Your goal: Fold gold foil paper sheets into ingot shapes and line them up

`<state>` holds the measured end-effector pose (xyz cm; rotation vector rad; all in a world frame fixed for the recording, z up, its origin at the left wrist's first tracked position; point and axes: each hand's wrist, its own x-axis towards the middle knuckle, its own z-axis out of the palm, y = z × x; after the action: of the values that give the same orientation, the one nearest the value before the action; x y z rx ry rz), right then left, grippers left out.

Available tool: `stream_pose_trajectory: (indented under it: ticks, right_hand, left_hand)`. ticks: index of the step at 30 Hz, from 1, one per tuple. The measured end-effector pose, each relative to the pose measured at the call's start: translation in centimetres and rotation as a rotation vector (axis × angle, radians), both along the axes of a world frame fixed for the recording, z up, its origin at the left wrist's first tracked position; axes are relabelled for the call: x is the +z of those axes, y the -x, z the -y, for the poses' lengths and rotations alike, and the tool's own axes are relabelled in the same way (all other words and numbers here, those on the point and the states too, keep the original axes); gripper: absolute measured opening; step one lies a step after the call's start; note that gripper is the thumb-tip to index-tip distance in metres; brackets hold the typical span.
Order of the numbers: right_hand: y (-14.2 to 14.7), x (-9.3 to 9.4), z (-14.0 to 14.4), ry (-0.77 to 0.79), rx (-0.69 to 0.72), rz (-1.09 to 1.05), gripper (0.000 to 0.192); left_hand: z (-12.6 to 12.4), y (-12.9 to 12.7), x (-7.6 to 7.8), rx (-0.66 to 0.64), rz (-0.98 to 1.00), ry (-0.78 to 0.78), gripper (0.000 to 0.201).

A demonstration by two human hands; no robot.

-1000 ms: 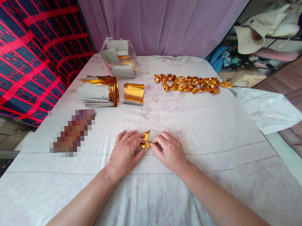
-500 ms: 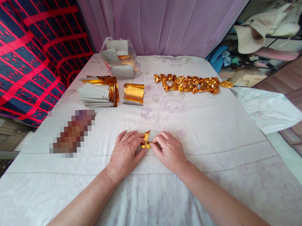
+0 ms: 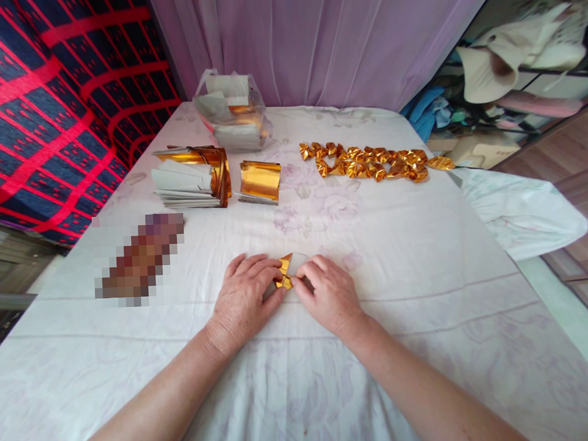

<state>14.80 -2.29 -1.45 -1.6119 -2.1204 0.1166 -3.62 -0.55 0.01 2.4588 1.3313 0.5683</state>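
Note:
A small piece of gold foil paper lies on the white flowered sheet, partly folded into a pointed shape. My left hand presses on its left side with fingers bent over it. My right hand pinches its right edge with thumb and fingers. Most of the paper is hidden under both hands; a pale part shows behind the right fingers.
At the back left lie a stack of gold-and-white sheets, a smaller gold stack and a clear bag of paper. A row of several folded gold pieces runs across the back right. A blurred patch lies at left.

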Motion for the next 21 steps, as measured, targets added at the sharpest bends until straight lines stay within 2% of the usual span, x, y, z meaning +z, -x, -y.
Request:
stream_pose_trajectory:
  ticks: [21]
  right_hand:
    - [0.1, -0.09, -0.04, -0.012, -0.01, -0.004, 0.012]
  left_hand:
    - [0.02, -0.48, -0.01, 0.033, 0.004, -0.009, 0.011]
